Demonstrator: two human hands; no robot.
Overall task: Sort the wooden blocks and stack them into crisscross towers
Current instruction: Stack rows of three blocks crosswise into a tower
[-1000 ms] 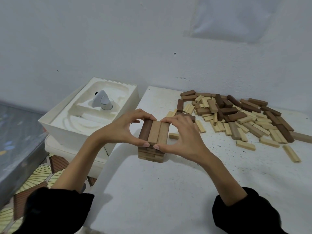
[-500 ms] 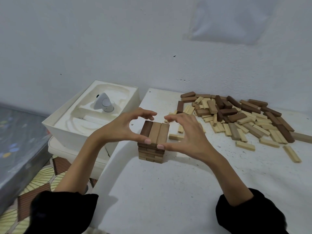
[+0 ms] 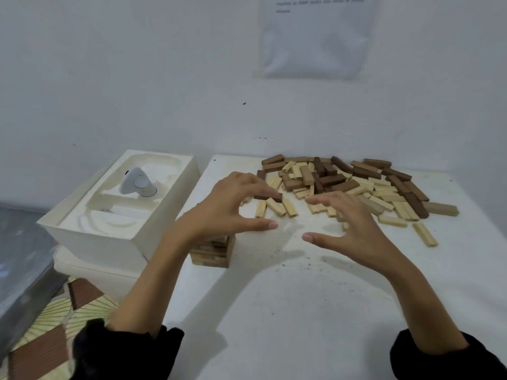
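A short crisscross tower [image 3: 216, 252] of wooden blocks stands near the table's left edge, its top hidden behind my left wrist. My left hand [image 3: 227, 209] hovers above and past it with fingers spread, its fingertips at a dark block [image 3: 270, 197] that lies on light blocks. My right hand [image 3: 354, 226] is spread open over the near edge of the loose pile [image 3: 351, 182] of dark and light blocks at the back right. Neither hand holds a block.
The white table [image 3: 301, 311] ends just left of the tower. Beside it sits a white moulded box [image 3: 109, 234] holding a small white device [image 3: 137, 185]. A grey surface [image 3: 22, 256] lies far left, and a sheet of paper [image 3: 318, 37] hangs on the wall.
Both hands have let go of the tower's top layer and moved forward and right toward the loose pile, fingers now spread. The camera view has shifted right.
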